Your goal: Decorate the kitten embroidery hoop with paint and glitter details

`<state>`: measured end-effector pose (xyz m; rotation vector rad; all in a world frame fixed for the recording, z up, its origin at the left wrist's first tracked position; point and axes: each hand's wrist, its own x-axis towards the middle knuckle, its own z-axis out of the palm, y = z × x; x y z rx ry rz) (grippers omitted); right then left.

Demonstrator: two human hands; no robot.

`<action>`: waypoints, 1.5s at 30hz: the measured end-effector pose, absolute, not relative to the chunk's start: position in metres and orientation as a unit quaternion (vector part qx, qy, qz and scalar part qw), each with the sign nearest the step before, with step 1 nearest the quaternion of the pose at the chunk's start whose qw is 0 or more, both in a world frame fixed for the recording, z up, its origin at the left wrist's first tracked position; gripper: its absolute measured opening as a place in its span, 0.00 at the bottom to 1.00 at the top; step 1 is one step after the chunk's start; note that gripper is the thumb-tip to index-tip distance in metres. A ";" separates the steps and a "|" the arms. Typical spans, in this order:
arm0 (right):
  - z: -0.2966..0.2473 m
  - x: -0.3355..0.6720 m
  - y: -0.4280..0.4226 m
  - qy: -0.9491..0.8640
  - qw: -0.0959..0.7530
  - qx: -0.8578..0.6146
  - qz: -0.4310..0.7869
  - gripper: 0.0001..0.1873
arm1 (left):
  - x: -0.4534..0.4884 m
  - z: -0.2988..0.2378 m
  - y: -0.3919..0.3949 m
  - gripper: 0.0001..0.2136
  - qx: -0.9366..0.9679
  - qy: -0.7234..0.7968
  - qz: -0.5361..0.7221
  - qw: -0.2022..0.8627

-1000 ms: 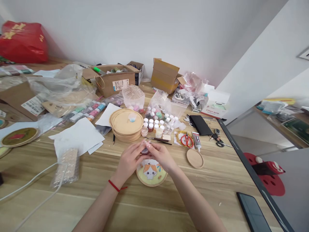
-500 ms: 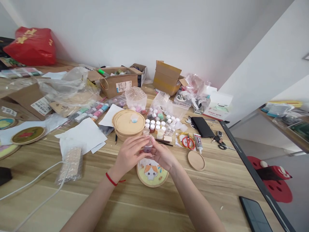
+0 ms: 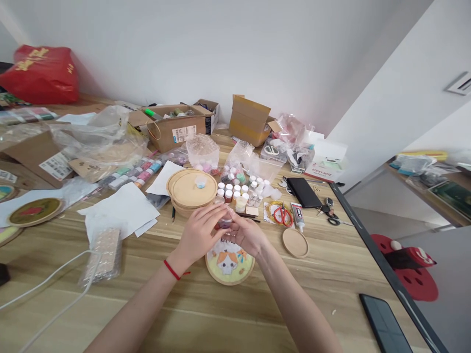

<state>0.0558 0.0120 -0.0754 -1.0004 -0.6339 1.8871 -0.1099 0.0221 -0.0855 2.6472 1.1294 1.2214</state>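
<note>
Clear jar with something purple inside, cupped up between both hands, isn't it?

Yes, we see it just above the front of the round cat picture on the desk, with a stack of round wooden discs just behind. We can't tell whether the jar touches the picture.

And the hands?

Both are closed around it: the left hand, with a red cord at its wrist, and the right hand, their fingertips meeting on the jar. We'd judge that two hands hold it steadier than one.

Any writing we can read?

"STICKY NOTE" on the white box. The tube of glue beside the red-handled scissors is too small for us, as is the barcode label on the cardboard box.
</note>
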 end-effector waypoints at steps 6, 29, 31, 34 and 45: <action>-0.075 0.045 0.003 -0.345 0.546 -0.482 0.592 0.27 | -0.108 -0.086 0.019 0.19 0.822 0.369 0.419 0.116; -0.095 0.043 0.008 -0.273 0.546 -0.449 0.653 0.18 | -0.108 -0.104 0.009 0.22 0.812 0.385 0.387 0.205; -0.098 0.043 0.008 -0.270 0.543 -0.451 0.655 0.18 | -0.108 -0.108 0.009 0.22 0.810 0.392 0.388 0.201; -0.103 0.044 0.009 -0.268 0.522 -0.452 0.672 0.21 | -0.109 -0.112 0.008 0.23 0.799 0.412 0.379 0.221; -0.100 0.061 0.004 -0.461 0.440 -0.554 0.535 0.26 | -0.107 -0.122 0.012 0.27 0.817 0.420 0.371 0.140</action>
